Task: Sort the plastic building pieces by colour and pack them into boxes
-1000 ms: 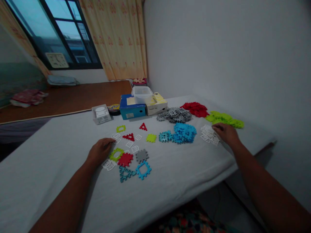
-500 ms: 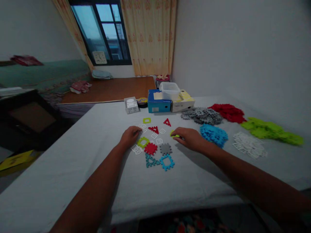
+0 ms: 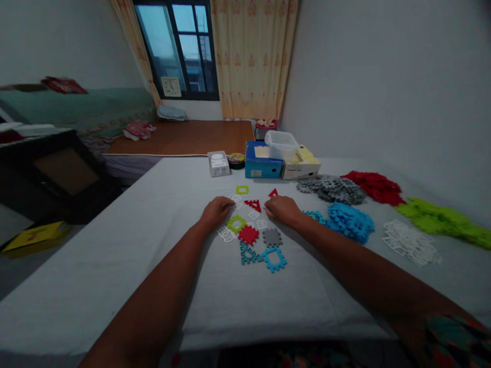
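Note:
My left hand (image 3: 217, 212) is closed, fingertips pinched beside several small white lattice pieces (image 3: 236, 200); whatever they hold is hidden. My right hand (image 3: 284, 209) is closed, its fingertips at a small white piece, mostly covered, right of a red triangle (image 3: 253, 205). Another red triangle (image 3: 273, 192) shows partly behind that hand. Between and below my hands lie a lime square frame (image 3: 229, 225), a red toothed square (image 3: 248, 235), a grey toothed square (image 3: 272, 237), a teal triangle (image 3: 245, 255) and a blue square frame (image 3: 264, 258). Farther back is a lime frame (image 3: 238, 192).
On the right, heaps of grey (image 3: 333, 189), red (image 3: 374, 186), blue (image 3: 351, 222), lime (image 3: 441, 217) and white pieces (image 3: 410, 243) lie on the white-covered table (image 3: 126, 271). Behind stand a blue box (image 3: 263, 167), a yellow-white box (image 3: 303, 168) and a clear tub (image 3: 282, 143).
My right hand has moved from a lime piece to the white piece by the red triangle; that lime piece no longer shows. My left hand stays by the white pieces. The view has shifted left.

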`<state>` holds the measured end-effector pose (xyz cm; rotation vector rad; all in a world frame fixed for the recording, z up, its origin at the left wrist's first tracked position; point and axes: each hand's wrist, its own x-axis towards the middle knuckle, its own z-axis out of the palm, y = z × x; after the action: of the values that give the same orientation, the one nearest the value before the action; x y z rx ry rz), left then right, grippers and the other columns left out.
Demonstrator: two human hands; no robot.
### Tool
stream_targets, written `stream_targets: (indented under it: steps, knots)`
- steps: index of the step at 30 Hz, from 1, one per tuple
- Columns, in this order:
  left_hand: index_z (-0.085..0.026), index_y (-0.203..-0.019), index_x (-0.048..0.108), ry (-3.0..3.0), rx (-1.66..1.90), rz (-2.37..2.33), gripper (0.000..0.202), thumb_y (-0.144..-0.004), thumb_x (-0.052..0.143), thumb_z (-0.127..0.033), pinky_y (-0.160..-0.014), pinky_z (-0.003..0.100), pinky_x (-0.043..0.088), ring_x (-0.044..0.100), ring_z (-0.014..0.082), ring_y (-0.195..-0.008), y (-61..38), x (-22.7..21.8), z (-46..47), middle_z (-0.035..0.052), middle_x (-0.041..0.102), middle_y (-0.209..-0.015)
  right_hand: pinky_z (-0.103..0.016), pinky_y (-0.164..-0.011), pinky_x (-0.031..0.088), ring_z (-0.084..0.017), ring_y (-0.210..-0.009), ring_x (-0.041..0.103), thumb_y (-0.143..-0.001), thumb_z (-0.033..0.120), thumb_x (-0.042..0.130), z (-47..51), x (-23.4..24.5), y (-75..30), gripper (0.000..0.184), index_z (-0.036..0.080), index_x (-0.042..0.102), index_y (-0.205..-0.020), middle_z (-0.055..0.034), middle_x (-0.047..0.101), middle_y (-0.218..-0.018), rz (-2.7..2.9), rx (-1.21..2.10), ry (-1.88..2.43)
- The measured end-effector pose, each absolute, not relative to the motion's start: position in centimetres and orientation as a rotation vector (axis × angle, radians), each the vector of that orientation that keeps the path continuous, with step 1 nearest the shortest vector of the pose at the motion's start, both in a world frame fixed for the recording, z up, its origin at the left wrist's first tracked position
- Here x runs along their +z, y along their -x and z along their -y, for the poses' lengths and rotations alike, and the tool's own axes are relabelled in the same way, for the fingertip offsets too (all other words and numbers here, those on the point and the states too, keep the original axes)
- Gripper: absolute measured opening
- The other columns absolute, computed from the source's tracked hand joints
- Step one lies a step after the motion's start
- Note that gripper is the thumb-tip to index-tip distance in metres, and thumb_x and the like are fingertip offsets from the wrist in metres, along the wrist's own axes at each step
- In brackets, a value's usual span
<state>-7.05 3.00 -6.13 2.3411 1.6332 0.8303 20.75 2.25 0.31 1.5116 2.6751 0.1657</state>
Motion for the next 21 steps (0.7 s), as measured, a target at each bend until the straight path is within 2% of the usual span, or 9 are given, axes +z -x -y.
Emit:
stream_targets:
  steps: [5, 10, 13, 17, 21]
  knots:
    - [-0.022, -0.102, 0.073, -2.345, 0.819, -1.66, 0.033, -0.08, 0.049, -0.018, -0.097, 0.034, 0.05, 0.065, 0.0204, -0.104, 6.9, -5.8, -3.0, 0.0038, 0.073, -0.108, -0.028, -0.075, 0.046, -0.021, -0.096, 0.064, -0.095, 0.028, 0.048, 0.4, 1.9, -23.4, 0.025, 0.02, 0.07, -0.103, -0.0097, 0.072, -0.104, -2.865, 0.17, -1.686]
    - [-0.022, -0.1, 0.073, -2.332, 0.8, -1.679, 0.033, -0.08, 0.048, -0.024, -0.099, 0.037, 0.05, 0.065, 0.0219, -0.106, 7.1, -5.6, -3.0, 0.0045, 0.073, -0.109, -0.026, -0.072, 0.047, -0.016, -0.079, 0.063, -0.094, 0.03, 0.05, 4.5, 1.7, -30.6, 0.023, 0.02, 0.07, -0.097, -0.0059, 0.071, -0.096, -3.152, -0.116, -1.747]
    - [-0.023, -0.101, 0.073, -2.348, 0.782, -1.684, 0.035, -0.081, 0.045, -0.034, -0.099, 0.038, 0.05, 0.065, 0.0234, -0.106, 7.6, -5.9, -3.4, 0.0049, 0.074, -0.11, -0.028, -0.073, 0.048, -0.017, -0.079, 0.064, -0.093, 0.033, 0.05, 5.8, 1.3, -37.1, 0.025, 0.02, 0.071, -0.098, -0.0061, 0.072, -0.093, -3.141, -0.054, -2.129]
    - [-0.024, -0.099, 0.073, -2.391, 0.784, -1.65, 0.039, -0.081, 0.044, -0.044, -0.096, 0.039, 0.052, 0.066, 0.0259, -0.105, 8.2, -6.3, -4.3, 0.0064, 0.074, -0.108, -0.031, -0.073, 0.051, -0.019, -0.078, 0.067, -0.087, 0.039, 0.056, 6.9, 0.3, -47.5, 0.026, 0.02, 0.07, -0.098, -0.0062, 0.074, -0.093, -2.754, 0.159, -2.878]
    - [-0.024, -0.096, 0.073, -2.409, 0.77, -1.684, 0.041, -0.081, 0.043, -0.048, -0.093, 0.04, 0.053, 0.068, 0.0267, -0.103, 8.2, -6.3, -4.5, 0.007, 0.075, -0.108, -0.034, -0.072, 0.051, -0.022, -0.078, 0.068, -0.082, 0.042, 0.058, 8.3, -2.3, -55.2, 0.027, 0.019, 0.07, -0.088, -0.0067, 0.074, -0.085, -2.322, 0.228, -3.179]
